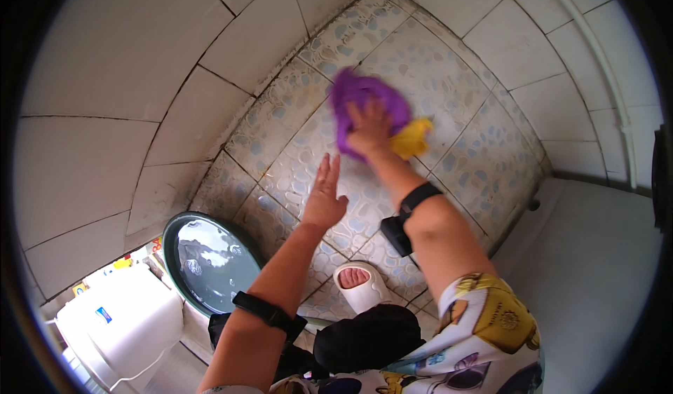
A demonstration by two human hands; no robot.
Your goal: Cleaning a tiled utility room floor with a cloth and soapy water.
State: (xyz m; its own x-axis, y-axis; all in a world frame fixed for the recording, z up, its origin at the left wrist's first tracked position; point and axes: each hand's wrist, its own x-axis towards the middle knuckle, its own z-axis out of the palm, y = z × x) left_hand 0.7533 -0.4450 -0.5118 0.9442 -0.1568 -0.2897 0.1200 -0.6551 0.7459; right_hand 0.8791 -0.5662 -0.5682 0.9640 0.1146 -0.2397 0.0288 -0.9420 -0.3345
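Note:
A bunched purple cloth (376, 91) lies against the wet, pebble-patterned tile floor (294, 160). My right hand (370, 126) presses down on it with the fingers over the fabric; both are blurred by motion. A yellow piece of cloth (413, 139) sticks out beside that wrist, and I cannot tell whether it is joined to the purple one. My left hand (325, 194) hovers over the floor to the left, fingers extended and palm holding nothing.
A dark green basin (210, 268) of water stands at the left by the tiled wall (179, 52). Near it is a white plastic container (121, 310). A grey-white panel (573, 268) borders the right side, and a pipe (604, 57) runs along the wall. My slippered foot (363, 286) is below.

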